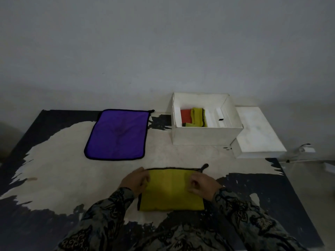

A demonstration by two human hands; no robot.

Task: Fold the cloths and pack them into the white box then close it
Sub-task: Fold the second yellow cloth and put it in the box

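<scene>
Purple cloth (117, 134): lies flat and unfolded on the worktop (59, 160), to the left of the white box; not yet touched by either hand, so it is left to do.
Left hand (135, 182): left and nearer the camera from the white box, at the yellow cloth's left edge; fingers curled at the hem, apparently pinching it, though the light is too dim to be sure.
Yellow cloth (171, 191): in front of the white box, already doubled over once; the fold looks mid-way, not finished.
Right hand (204, 185): in front of the white box, its grip closed on the cloth's right edge.
White box (204, 135): open; a folded orange cloth (185, 115) and a folded yellow-green cloth (198, 117) are packed inside.
Lid (257, 133): off, lying just right of the white box; closing remains.
</scene>
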